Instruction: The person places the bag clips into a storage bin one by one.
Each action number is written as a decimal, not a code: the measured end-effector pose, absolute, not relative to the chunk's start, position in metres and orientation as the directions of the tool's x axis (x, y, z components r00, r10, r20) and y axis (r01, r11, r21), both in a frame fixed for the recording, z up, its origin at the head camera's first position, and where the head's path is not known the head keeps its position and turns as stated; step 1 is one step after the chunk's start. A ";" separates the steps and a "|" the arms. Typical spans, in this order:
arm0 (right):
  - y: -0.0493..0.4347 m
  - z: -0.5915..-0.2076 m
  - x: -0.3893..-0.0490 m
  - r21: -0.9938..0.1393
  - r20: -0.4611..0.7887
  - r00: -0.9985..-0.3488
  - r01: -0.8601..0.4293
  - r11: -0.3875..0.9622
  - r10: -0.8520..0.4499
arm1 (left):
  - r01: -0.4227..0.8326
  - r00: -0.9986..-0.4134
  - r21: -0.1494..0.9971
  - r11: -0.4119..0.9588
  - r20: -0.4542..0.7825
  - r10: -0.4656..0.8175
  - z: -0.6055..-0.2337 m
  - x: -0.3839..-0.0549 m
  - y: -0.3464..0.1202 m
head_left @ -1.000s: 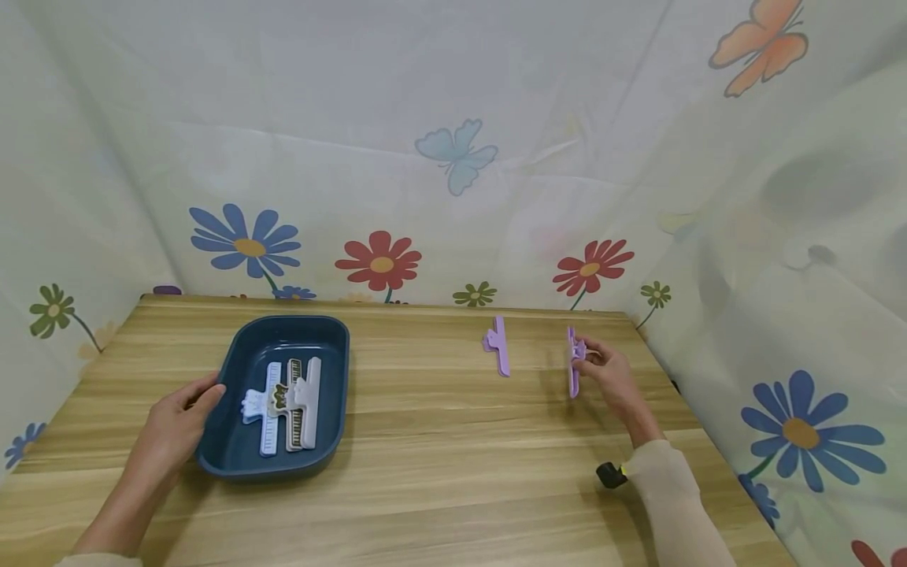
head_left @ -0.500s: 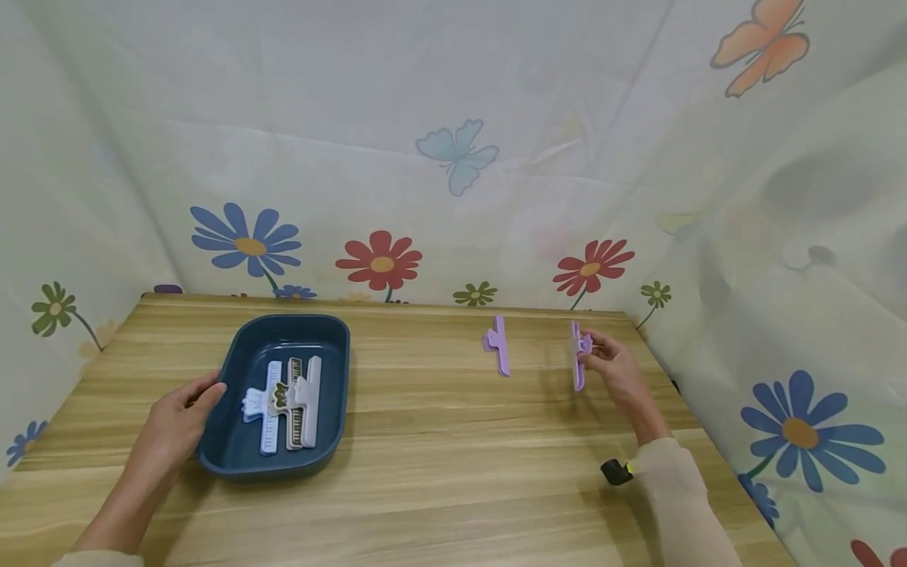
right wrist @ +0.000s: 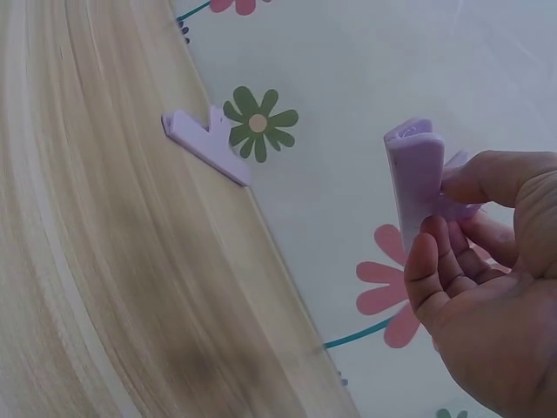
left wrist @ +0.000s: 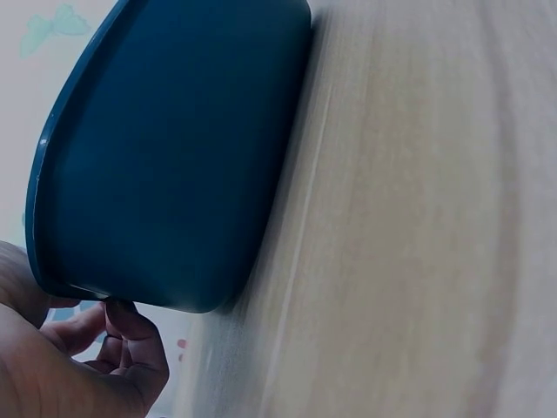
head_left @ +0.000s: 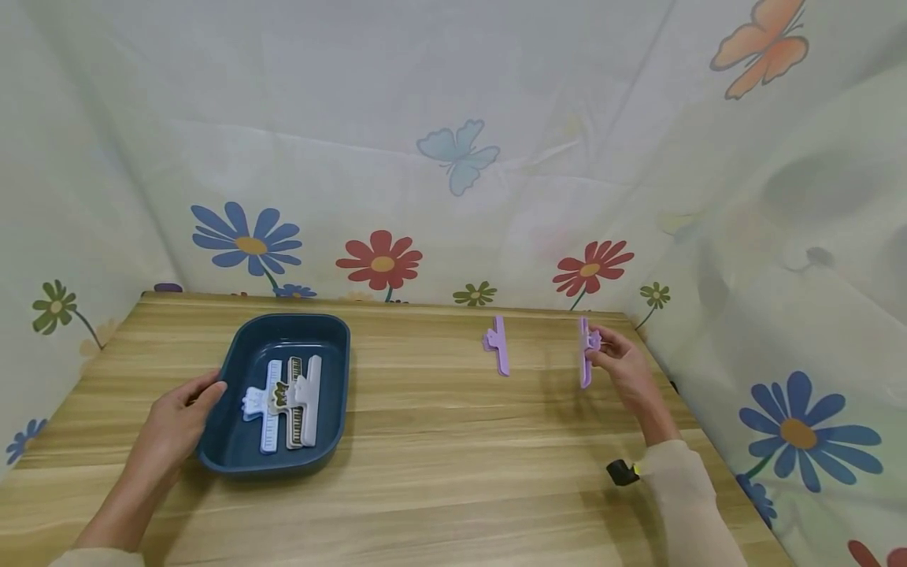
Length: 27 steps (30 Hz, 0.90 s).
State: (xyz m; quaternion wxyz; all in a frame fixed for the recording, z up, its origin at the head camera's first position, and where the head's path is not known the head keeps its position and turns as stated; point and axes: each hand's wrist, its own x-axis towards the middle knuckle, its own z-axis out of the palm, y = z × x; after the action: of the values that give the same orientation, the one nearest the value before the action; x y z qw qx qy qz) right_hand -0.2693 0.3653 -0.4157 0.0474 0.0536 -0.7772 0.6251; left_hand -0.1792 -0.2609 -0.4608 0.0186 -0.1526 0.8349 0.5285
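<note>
With thumb and fingers my right hand (head_left: 623,370) pinches a purple bag clip (right wrist: 416,178) by its handle, and the clip is held above the table at the right. A second purple bag clip (head_left: 500,346) lies on the table to its left. My left hand (head_left: 173,421) grips the left rim of a dark blue tray (head_left: 345,394), thumb over the edge. Inside the tray lie a pale blue clip (head_left: 271,409), a dark-patterned clip (head_left: 294,429) and a white clip (head_left: 310,402), side by side. In the left wrist view the tray's outer wall (left wrist: 174,157) fills much of the picture.
The wooden table (head_left: 439,472) ends at a flowered curtain (head_left: 453,220) at the back and right side. A small black device (head_left: 622,472) is next to the right sleeve (head_left: 683,496).
My right hand has moved slightly to the right and away from me, carrying the purple bag clip. The left hand and tray have hardly moved.
</note>
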 end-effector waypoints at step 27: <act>0.340 -0.405 -0.265 -0.951 0.180 -0.982 -0.187 0.247 -0.052 | -0.263 -0.956 0.873 0.411 -0.178 -0.235 -0.460 -0.179 -0.262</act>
State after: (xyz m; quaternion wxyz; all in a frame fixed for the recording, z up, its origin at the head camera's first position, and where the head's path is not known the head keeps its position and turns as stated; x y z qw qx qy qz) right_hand -0.2654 0.3396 -0.4050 0.0557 0.0759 -0.7875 0.6090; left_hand -0.1795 -0.2617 -0.4602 0.0136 -0.1484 0.8399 0.5218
